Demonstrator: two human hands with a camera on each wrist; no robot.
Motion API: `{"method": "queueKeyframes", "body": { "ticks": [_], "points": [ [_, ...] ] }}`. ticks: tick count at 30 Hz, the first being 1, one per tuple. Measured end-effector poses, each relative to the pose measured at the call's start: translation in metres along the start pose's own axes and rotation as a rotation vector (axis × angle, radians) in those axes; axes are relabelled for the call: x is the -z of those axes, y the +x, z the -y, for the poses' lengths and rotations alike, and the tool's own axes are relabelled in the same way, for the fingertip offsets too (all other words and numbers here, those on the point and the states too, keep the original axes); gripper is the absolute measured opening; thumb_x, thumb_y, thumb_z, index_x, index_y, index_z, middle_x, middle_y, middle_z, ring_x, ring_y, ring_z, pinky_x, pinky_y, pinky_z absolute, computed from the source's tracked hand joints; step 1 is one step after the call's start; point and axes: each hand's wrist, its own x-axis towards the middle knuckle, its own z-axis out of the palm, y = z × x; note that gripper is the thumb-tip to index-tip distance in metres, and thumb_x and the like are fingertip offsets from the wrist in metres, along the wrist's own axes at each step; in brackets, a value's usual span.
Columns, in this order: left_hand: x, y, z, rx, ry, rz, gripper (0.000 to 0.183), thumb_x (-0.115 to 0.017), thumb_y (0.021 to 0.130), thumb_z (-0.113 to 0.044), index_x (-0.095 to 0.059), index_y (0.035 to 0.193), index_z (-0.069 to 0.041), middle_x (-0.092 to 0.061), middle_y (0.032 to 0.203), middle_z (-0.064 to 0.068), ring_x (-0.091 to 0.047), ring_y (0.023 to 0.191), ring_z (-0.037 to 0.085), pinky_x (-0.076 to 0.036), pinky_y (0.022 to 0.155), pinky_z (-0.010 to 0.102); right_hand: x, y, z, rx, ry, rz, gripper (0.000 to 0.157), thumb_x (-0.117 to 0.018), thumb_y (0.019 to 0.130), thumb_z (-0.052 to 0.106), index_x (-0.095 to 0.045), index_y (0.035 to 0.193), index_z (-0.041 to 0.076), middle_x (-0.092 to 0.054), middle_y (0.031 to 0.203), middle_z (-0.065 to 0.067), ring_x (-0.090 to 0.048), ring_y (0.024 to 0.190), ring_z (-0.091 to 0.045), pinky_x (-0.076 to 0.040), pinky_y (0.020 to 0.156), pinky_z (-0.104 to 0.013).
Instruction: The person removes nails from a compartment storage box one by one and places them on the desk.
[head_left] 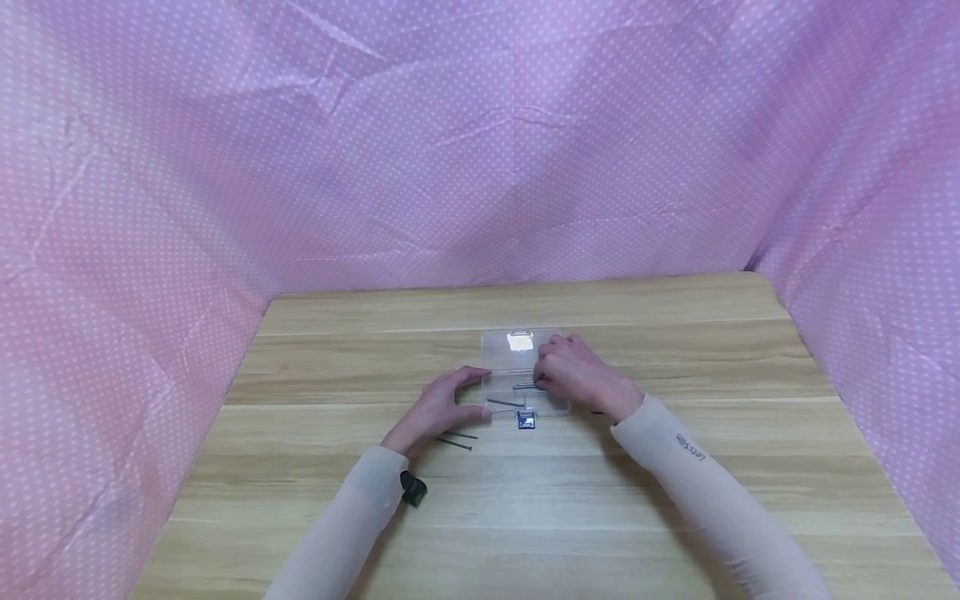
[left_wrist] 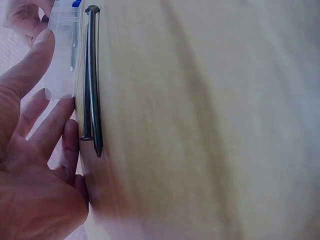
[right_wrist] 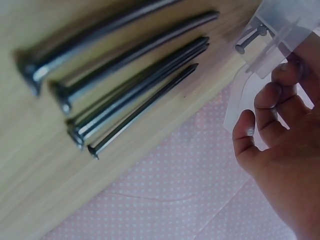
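Note:
A clear plastic box point(head_left: 555, 406) lies with its lid point(head_left: 498, 350) folded back on the wooden table. My left hand point(head_left: 441, 404) grips its left end, thumb at the front and fingers behind. In the left wrist view the thumb lies against the box wall point(left_wrist: 60, 82). Dark nails point(head_left: 506, 403) lie inside the box. My right hand point(head_left: 573, 371) is over the right part of the box with its fingers curled down, fingertips close to a nail point(head_left: 525, 386); I cannot tell whether they pinch it. A blue latch point(head_left: 527, 421) shows at the box's front.
Two loose nails point(head_left: 456, 444) lie on the table by my left wrist. Several more nails point(right_wrist: 125, 100) lie on the wood point(right_wrist: 30, 185) beside my right hand. A pink dotted cloth point(head_left: 480, 150) hangs behind the table and along its sides.

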Motion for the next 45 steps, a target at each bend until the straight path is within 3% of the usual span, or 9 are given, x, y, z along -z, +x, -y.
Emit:
{"method": "queueKeyframes", "body": {
  "ticks": [9, 20, 25, 32, 45],
  "points": [
    [-0.0001, 0.0002, 0.0006, 0.009, 0.004, -0.003, 0.067, -0.086, 0.085, -0.036, -0.058, 0.146, -0.033, -0.055, 0.152, -0.003, -0.043, 0.145, 0.027, -0.030, 0.120, 0.055, -0.0010, 0.0004, -0.0003, 0.002, -0.007, 0.010, 0.004, -0.080, 0.091, 0.020, -0.083, 0.095, 0.020, -0.064, 0.089, 0.008, -0.049, 0.087, -0.017, -0.038, 0.076, -0.034],
    [0.0008, -0.0007, -0.0010, 0.014, 0.010, 0.002, 0.067, -0.085, 0.086, -0.040, -0.057, 0.146, -0.034, -0.054, 0.153, -0.004, -0.041, 0.146, 0.027, -0.027, 0.120, 0.058, 0.0056, -0.0031, -0.0018, 0.023, -0.048, 0.014, 0.009, -0.085, 0.084, 0.020, -0.083, 0.092, 0.023, -0.065, 0.084, 0.007, -0.052, 0.083, -0.017, -0.041, 0.074, -0.036],
    [0.0003, 0.0006, -0.0005, 0.010, 0.024, 0.000, 0.067, -0.085, 0.086, -0.040, -0.057, 0.146, -0.035, -0.054, 0.153, -0.004, -0.041, 0.146, 0.026, -0.026, 0.120, 0.057, 0.0073, -0.0018, 0.0004, 0.021, -0.060, 0.034, 0.004, -0.081, 0.089, 0.019, -0.083, 0.090, 0.023, -0.066, 0.084, 0.007, -0.053, 0.084, -0.017, -0.039, 0.075, -0.036],
    [0.0001, 0.0013, 0.0003, 0.006, 0.033, -0.005, 0.069, -0.086, 0.084, -0.040, -0.057, 0.146, -0.034, -0.054, 0.152, -0.004, -0.042, 0.145, 0.027, -0.027, 0.120, 0.058, 0.0055, -0.0028, 0.0000, 0.028, -0.036, 0.017, 0.005, -0.078, 0.093, 0.021, -0.081, 0.089, 0.020, -0.060, 0.081, 0.009, -0.049, 0.082, -0.017, -0.038, 0.076, -0.034],
    [0.0027, 0.0017, 0.0005, 0.003, 0.032, 0.001, 0.067, -0.085, 0.086, -0.039, -0.058, 0.146, -0.032, -0.055, 0.152, -0.002, -0.043, 0.145, 0.028, -0.030, 0.119, 0.058, 0.0038, -0.0078, -0.0021, -0.039, 0.120, -0.001, 0.007, -0.078, 0.092, 0.016, -0.082, 0.098, 0.017, -0.069, 0.090, 0.008, -0.055, 0.089, -0.016, -0.043, 0.079, -0.036]
  ]
}}
